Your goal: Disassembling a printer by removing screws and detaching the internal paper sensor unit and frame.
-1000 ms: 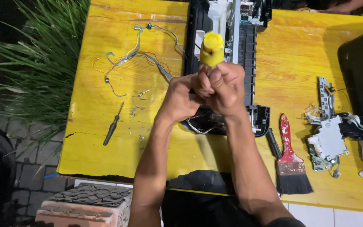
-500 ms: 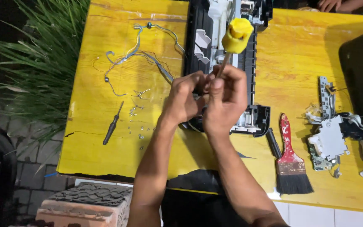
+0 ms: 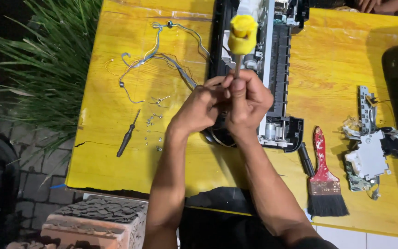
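Right hand: I see my right hand (image 3: pixel 247 99) at frame centre, fingers clamped on the shaft of the yellow-handled screwdriver (image 3: pixel 242 34), handle up.
Left hand: left hand (image 3: pixel 199 108) touches it, fingers curled; on what, I cannot tell.
Tip: probably in the black printer chassis (image 3: pixel 282 60), hidden.
Doing it well: hold the shaft upright, press straight down.
Elsewhere: paintbrush (image 3: pixel 323 180) lower right on the yellow surface (image 3: pixel 111 152).

No packages, labels, signs or screens visible.
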